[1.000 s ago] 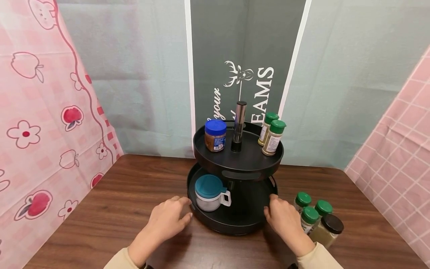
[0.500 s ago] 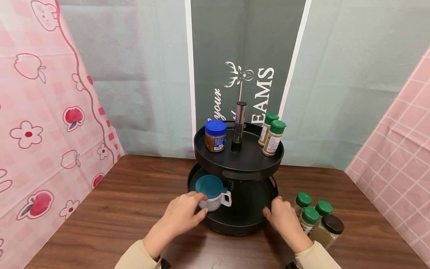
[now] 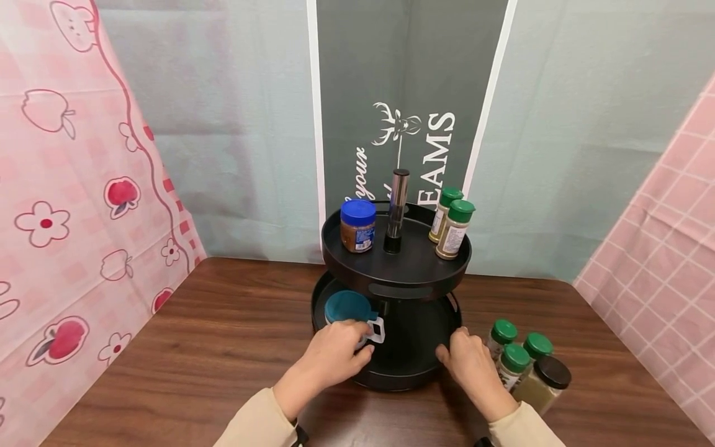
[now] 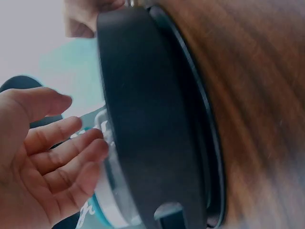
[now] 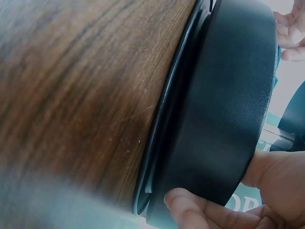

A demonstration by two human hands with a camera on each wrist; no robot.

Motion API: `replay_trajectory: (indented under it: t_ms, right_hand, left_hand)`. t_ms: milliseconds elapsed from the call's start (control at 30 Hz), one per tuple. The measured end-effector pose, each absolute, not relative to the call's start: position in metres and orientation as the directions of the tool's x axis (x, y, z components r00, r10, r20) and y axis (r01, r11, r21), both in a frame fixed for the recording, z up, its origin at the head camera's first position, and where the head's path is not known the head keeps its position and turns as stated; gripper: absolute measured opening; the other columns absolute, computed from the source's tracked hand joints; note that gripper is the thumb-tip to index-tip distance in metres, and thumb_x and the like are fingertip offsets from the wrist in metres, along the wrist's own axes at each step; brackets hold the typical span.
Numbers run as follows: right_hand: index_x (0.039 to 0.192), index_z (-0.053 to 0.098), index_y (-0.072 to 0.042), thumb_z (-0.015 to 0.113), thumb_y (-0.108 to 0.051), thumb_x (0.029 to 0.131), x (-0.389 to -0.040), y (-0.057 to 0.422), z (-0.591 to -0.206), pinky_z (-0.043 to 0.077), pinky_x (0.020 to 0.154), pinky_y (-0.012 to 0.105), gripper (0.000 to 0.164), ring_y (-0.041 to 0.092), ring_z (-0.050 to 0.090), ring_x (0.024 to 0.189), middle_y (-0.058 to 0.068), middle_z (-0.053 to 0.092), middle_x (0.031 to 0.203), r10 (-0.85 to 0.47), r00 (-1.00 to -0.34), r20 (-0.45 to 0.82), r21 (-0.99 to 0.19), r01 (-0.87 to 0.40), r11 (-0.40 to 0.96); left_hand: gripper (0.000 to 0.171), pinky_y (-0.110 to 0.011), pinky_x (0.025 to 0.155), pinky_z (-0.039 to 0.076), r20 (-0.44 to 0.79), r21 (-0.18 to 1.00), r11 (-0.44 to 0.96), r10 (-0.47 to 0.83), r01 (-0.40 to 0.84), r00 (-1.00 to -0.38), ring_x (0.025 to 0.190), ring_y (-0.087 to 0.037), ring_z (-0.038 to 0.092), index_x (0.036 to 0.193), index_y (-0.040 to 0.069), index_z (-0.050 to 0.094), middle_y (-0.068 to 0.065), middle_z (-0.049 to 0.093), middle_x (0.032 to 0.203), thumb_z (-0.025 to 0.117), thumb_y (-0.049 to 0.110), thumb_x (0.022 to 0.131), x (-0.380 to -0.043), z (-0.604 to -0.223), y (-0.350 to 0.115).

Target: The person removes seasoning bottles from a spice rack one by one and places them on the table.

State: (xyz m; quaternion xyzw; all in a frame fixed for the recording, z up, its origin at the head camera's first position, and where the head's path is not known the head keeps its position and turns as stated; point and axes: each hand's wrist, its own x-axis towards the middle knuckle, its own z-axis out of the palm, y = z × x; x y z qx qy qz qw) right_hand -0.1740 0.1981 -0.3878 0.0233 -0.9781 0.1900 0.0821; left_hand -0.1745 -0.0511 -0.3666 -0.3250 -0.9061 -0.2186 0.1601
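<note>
A black two-tier tray stand is on the wooden table. Its lower tray [image 3: 410, 360] bears a white cup [image 4: 110, 202] with a handle and a teal lid [image 3: 346, 304]. My left hand [image 3: 335, 354] hovers over the front left rim, before the cup, partly hiding it. Its fingers [image 4: 64, 157] are loosely bent with nothing between them in the left wrist view. My right hand [image 3: 469, 366] grips the lower tray's right rim. In the right wrist view, the thumb is at the rim's edge and fingers [image 5: 183, 202] lie along the outer wall [image 5: 228, 95].
The upper tray [image 3: 404, 270] carries a blue-lidded jar [image 3: 357, 230] and two green-capped spice bottles [image 3: 454, 233] around a metal post [image 3: 398, 205]. Right of my right hand stand several green-capped spice bottles [image 3: 514, 366] and a black-lidded jar [image 3: 544, 385]. Fabric hangs behind and at both sides.
My left hand has moved right, from the lower tray's left rim to in front of the cup. My right hand stays at the right rim. The stand and its contents look unmoved.
</note>
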Motion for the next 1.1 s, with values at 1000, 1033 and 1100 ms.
replay_trajectory:
  t_ms: [1000, 1033, 1100]
  right_hand:
    - [0.078, 0.048, 0.011, 0.060, -0.015, 0.078, -0.177, 0.198, -0.391, 0.037, 0.035, 0.033, 0.029, 0.020, 0.044, 0.038, 0.013, 0.043, 0.049, -0.017, -0.979, 0.203, -0.347, -0.088, 0.934]
    - [0.077, 0.048, 0.011, 0.060, -0.014, 0.078, -0.177, 0.198, -0.391, 0.036, 0.035, 0.033, 0.028, 0.019, 0.044, 0.037, 0.012, 0.043, 0.049, -0.018, -0.978, 0.206, -0.346, -0.090, 0.934]
    - [0.077, 0.047, 0.010, 0.060, -0.014, 0.078, -0.176, 0.198, -0.391, 0.035, 0.035, 0.032, 0.028, 0.019, 0.043, 0.037, 0.012, 0.042, 0.048, -0.019, -0.977, 0.211, -0.346, -0.092, 0.934]
  left_hand:
    - [0.059, -0.033, 0.063, 0.051, -0.049, 0.808, 0.527, 0.504, 0.262, -0.862, 0.059, -0.015, 0.062, 0.130, -0.013, 0.036, -0.009, 0.064, 0.065, 0.059, 0.009, 0.080, -0.191, -0.377, -0.026]
    - [0.058, -0.032, 0.060, 0.051, -0.049, 0.817, 0.516, 0.508, 0.258, -0.860, 0.059, -0.016, 0.062, 0.129, -0.013, 0.036, -0.010, 0.063, 0.065, 0.059, 0.009, 0.080, -0.192, -0.377, -0.027]
    - [0.055, -0.030, 0.057, 0.050, -0.047, 0.825, 0.504, 0.513, 0.257, -0.857, 0.059, -0.016, 0.062, 0.127, -0.011, 0.041, -0.010, 0.063, 0.064, 0.059, 0.008, 0.079, -0.194, -0.378, -0.029]
